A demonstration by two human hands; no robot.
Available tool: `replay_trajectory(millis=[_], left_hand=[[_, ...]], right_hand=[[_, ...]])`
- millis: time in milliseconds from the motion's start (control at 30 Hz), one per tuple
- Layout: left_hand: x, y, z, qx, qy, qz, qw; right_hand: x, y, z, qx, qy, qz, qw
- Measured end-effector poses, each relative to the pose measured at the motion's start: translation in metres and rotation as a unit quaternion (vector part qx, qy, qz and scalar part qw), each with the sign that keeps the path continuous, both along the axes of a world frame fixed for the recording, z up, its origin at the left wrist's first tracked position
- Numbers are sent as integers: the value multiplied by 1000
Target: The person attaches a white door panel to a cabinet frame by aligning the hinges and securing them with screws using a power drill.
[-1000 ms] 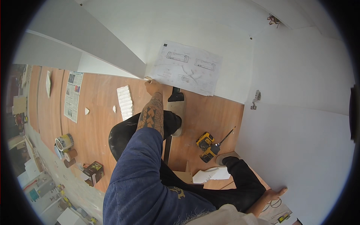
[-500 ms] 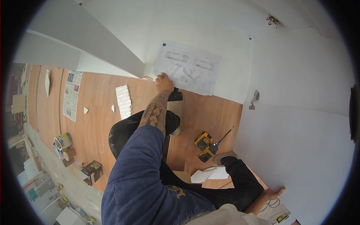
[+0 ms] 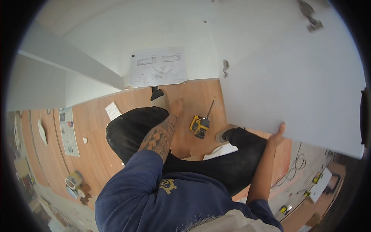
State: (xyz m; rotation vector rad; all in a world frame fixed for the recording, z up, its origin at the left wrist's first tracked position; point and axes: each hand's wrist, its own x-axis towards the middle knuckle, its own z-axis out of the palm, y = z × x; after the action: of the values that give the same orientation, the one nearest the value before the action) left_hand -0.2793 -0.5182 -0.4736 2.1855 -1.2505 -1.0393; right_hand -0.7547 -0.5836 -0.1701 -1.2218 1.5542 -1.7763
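My right hand (image 3: 276,137) grips the near edge of a white cabinet door (image 3: 286,85), its thumb on the panel's face and its fingers hidden behind. Metal hinges show on the door: one hinge (image 3: 225,69) at its left side, another hinge (image 3: 310,17) at the far right. My left hand (image 3: 177,107) hangs between my bent knee and a yellow-and-black cordless drill (image 3: 200,125), touching neither; its fingers are smeared by motion. Farther off, a sheet of paper with printed drawings (image 3: 157,67) lies on the white cabinet panel.
A white upright panel (image 3: 77,58) slants across the upper left. On the wood-look floor (image 3: 92,123) lie a newspaper sheet (image 3: 68,131), a ribbed white piece (image 3: 113,111) and several white scraps. Cans (image 3: 74,179) stand at the lower left; a loose cable (image 3: 295,166) lies right of my arm.
My left hand has left the paper and drawn back toward me. The view has swung right, showing more of the door and a second hinge. My right hand stays at the door's edge.
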Motion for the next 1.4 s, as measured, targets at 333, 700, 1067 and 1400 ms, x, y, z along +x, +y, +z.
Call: replay_trajectory(millis=[333, 700, 1067, 1400], left_hand=[[-157, 74, 147, 58, 31, -187, 980], [-102, 106, 155, 158, 104, 42, 981], [-35, 128, 43, 202, 102, -260, 939], [-45, 38, 271, 458, -1, -303, 836]], right_hand=[[72, 54, 75, -42, 174, 100, 979], [121, 81, 108, -75, 217, 249, 941], [196, 71, 74, 6, 403, 400, 823], [230, 12, 50, 100, 431, 454, 774]])
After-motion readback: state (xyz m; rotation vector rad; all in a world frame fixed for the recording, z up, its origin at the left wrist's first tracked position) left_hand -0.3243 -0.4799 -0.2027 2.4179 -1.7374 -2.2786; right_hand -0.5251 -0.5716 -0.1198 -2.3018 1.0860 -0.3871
